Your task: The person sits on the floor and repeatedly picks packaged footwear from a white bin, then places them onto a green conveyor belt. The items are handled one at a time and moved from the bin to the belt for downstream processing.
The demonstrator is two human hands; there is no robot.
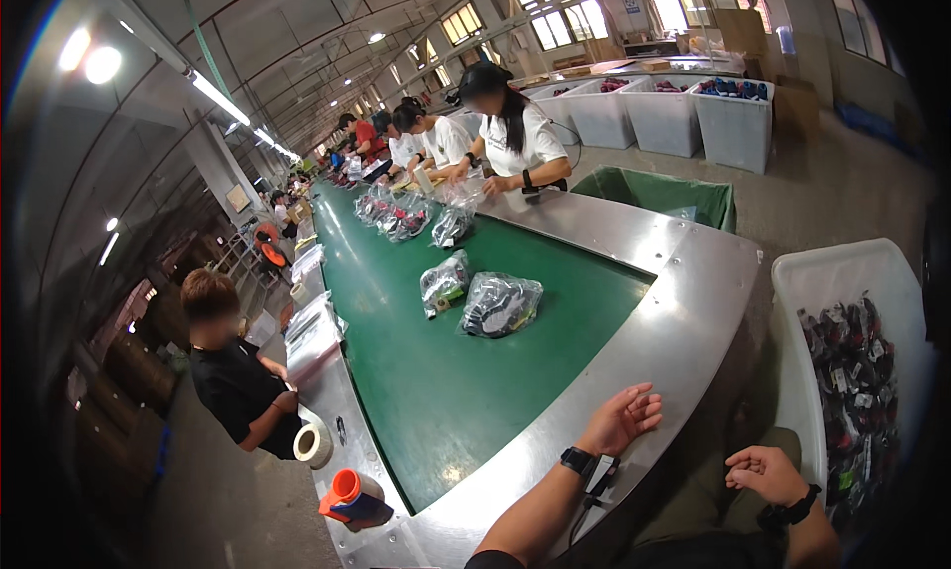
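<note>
Both grips lie spread and empty, left hand (621, 419) on the steel rim (693, 302), clear bags (498, 304) well apart.

you have two clear bags (445, 282) (499, 304) near the counter's end, one tape roll (313, 443), one orange-capped bottle (349, 496) at its left edge.
</note>
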